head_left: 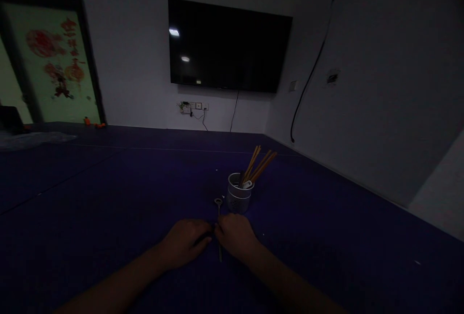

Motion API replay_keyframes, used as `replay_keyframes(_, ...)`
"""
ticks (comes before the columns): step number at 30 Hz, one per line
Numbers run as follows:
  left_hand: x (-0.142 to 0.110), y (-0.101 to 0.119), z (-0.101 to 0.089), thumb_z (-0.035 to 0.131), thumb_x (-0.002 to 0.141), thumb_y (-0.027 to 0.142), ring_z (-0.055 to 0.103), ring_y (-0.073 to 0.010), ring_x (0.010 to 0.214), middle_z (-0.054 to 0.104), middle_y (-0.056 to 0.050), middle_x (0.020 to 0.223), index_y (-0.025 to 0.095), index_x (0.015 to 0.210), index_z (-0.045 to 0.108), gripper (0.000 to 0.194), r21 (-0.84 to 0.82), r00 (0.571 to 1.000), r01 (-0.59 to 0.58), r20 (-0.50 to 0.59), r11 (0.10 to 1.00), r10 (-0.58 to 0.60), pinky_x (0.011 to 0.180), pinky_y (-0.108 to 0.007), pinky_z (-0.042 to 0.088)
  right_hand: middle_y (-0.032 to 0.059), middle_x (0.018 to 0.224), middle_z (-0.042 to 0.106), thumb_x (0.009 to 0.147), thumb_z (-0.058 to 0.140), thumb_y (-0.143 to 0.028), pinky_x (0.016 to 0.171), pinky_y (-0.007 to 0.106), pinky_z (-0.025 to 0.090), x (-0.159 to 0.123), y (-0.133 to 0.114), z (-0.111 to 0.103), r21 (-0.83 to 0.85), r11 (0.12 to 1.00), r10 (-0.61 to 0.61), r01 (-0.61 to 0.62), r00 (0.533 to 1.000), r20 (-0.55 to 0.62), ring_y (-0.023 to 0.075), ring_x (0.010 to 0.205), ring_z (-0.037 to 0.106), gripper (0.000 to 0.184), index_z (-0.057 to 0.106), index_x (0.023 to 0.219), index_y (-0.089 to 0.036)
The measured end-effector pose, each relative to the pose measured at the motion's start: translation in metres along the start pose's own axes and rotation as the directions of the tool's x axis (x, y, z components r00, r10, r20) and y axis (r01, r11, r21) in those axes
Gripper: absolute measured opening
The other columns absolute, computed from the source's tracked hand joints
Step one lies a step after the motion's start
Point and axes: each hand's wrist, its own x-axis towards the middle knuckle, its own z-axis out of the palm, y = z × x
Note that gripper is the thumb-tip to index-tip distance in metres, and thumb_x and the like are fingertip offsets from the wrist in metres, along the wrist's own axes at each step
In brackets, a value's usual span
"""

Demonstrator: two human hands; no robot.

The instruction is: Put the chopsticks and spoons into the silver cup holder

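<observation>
My left hand (185, 242) and my right hand (235, 236) rest close together on the dark blue surface (108, 198), fingers curled toward each other. Between them lies a thin metal utensil (218, 205) with a small round head pointing away from me; its handle runs under the fingertips of both hands. Just beyond the right hand stands a grey cylindrical holder (238, 193) with several wooden chopsticks (258, 164) leaning to the right. The light is dim, so the exact grip of each hand is unclear.
A black wall-mounted screen (228, 45) hangs ahead above wall sockets (194, 107). A white wall (380, 111) borders the surface on the right. A door with red decorations (54, 62) is at far left, with crumpled plastic sheeting (32, 139) near it.
</observation>
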Motion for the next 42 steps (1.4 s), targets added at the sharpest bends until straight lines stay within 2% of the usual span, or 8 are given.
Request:
replay_keyframes(17,0.0009,-0.0027,0.0043,0.04,0.086,0.026,0.061,-0.0176,0.086,0.066,-0.003,0.094,0.022,0.097,0.057,0.02,0.031,1.0,0.004,-0.013,1.0,-0.004,0.074,-0.027,0.046,0.0132,0.081,0.07,0.087,0.038,-0.022,0.06,0.026,0.045,0.0011,0.0019,0.0027,-0.027,0.999,-0.027,0.027,1.0,-0.005,0.0233,0.074,0.067,0.031,0.068,0.081,-0.014)
replay_keyframes(23,0.0003,-0.0015,0.0035,0.041,0.086,0.026,0.061,-0.0174,0.087,0.066,-0.003,0.095,0.022,0.097,0.057,0.02,0.033,1.0,-0.008,-0.026,0.999,0.008,0.074,-0.027,0.046,0.0131,0.082,0.07,0.087,0.039,-0.023,0.061,0.025,0.044,0.0009,0.0,-0.0004,-0.015,1.0,0.01,-0.01,1.0,0.015,0.0219,0.075,0.067,0.031,0.068,0.082,-0.014)
replay_keyframes(42,0.0006,-0.0026,0.0046,0.041,0.086,0.025,0.061,-0.0179,0.088,0.066,-0.004,0.097,0.022,0.1,0.057,0.021,0.036,1.0,-0.002,-0.019,0.999,0.003,0.075,-0.028,0.046,0.014,0.084,0.07,0.087,0.038,-0.023,0.062,0.027,0.044,0.0014,0.0002,-0.001,-0.005,1.0,0.011,-0.01,0.999,0.045,0.0237,0.076,0.067,0.031,0.068,0.084,-0.013)
